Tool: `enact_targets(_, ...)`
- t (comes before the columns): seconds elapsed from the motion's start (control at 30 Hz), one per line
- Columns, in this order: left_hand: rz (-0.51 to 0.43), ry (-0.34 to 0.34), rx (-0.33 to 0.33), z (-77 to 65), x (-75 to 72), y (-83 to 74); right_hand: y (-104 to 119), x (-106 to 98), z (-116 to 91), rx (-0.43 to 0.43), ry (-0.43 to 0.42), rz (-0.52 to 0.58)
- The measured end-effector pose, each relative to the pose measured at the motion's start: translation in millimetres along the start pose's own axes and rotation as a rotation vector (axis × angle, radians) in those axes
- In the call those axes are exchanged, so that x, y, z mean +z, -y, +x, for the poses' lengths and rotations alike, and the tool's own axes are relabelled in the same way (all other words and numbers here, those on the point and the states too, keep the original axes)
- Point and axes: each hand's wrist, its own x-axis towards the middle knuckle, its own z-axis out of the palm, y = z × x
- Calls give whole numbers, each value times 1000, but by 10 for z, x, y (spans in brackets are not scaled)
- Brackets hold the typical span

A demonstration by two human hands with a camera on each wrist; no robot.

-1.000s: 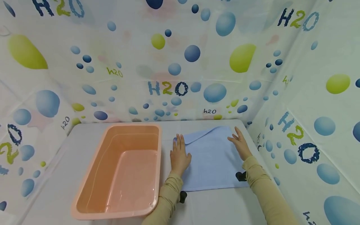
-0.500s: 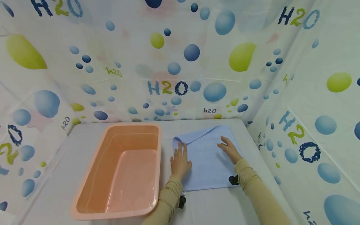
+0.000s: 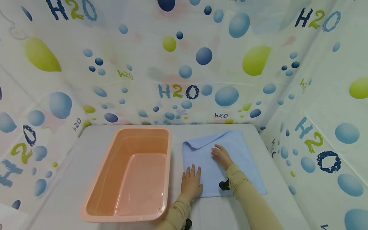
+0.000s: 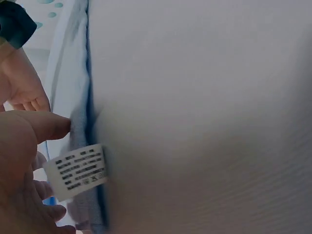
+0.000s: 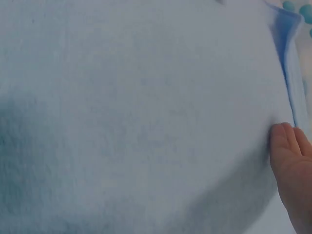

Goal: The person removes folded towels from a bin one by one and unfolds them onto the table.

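A light blue towel [image 3: 241, 153] lies spread on the white table, its far left edge folded over in a narrow flap. My left hand [image 3: 191, 183] rests at the towel's near left corner with fingers straight and spread. In the left wrist view a white care label [image 4: 75, 171] sticks out from the towel edge beside the thumb. Over the middle of the towel is my right hand [image 3: 222, 157], fingers loosely bent and holding nothing. The right wrist view shows its fingers [image 5: 285, 139] close to the cloth; contact cannot be told.
A peach plastic basin [image 3: 142, 179] stands left of the towel, close to the left forearm. Its inside shows no contents. White sheets with blue and green dots [image 3: 204, 56] hang behind and at both sides of the table [image 3: 210, 210].
My left hand has slid back toward me along the towel's left side. My right hand has moved left from the towel's far right edge to its middle. The towel lies as before.
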Motion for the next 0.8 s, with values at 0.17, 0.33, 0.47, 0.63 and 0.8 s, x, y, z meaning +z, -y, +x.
enact_targets(0.17,-46,33,15,-107,10,30,-47,155,59,9,25,84)
enact_targets(0.33,-46,47,50,-192,41,70,-41,251,118,24,33,270)
enact_targets(0.47,-31,11,74,-231,78,123,-23,355,176,53,32,424)
enact_targets(0.63,-45,-14,92,-260,82,164,3,447,254,73,35,611)
enact_targets(0.8,-28,-39,110,-290,67,172,44,512,329,105,11,782)
